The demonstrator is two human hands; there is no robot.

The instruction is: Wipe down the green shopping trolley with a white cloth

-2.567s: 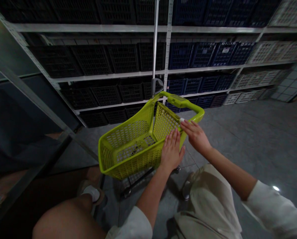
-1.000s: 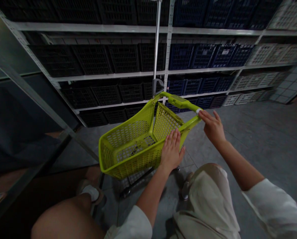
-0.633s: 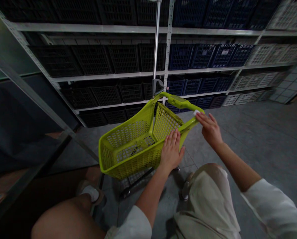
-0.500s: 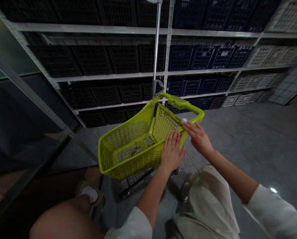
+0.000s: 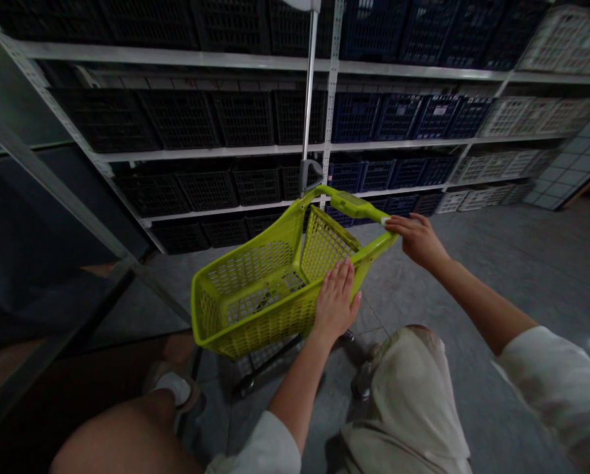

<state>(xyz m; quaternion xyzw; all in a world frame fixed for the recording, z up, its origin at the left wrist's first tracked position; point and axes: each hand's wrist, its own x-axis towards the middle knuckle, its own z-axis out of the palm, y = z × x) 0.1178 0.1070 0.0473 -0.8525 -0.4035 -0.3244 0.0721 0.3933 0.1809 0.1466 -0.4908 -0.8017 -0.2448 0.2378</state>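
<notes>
A lime-green plastic shopping basket on a wheeled frame stands on the floor in front of me. My left hand lies flat on the basket's near rim, fingers stretched out. My right hand is up at the right end of the green handle, its fingers pressing a small white wipe against the handle bar. A grey metal pole rises from behind the basket.
Metal shelving filled with black, blue and white crates runs along the back. A slanted shelf frame stands at the left. Grey tiled floor spreads to the right. My knees and a shoe show below.
My right hand has slid back and forth along the handle's right side with the white wipe, ending up higher at the handle's corner. My left hand has stayed on the rim.
</notes>
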